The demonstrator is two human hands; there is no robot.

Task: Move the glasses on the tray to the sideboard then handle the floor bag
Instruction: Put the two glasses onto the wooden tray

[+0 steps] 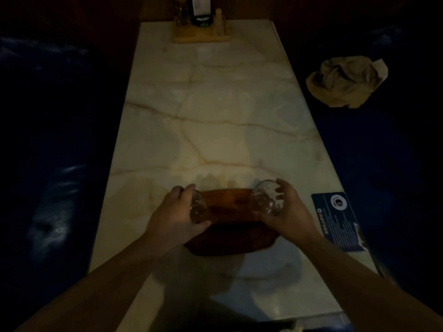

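Fingers of left hand (176, 212) wrapped round clear glass (198, 207), tilted over left end of wooden tray (230, 226). Right hand (286, 209) grips second glass (265, 197) (also tilted) over tray's right end. Tray rests near front of marble table (215, 116); blue card (340, 221) just beside it.

A single head-worn wide-angle camera looks forward and steeply down along a long marble tabletop (215, 121) from its near end, in dim light. The two hands, left (172, 214) and right (285, 209), sit close beneath the lens in the lower middle of the frame, forearms entering from the bottom corners. The far end (where a wooden caddy (200, 32) stands) reaches the top edge. Dark blue seating (48, 140) flanks both sides, bowed by the lens.
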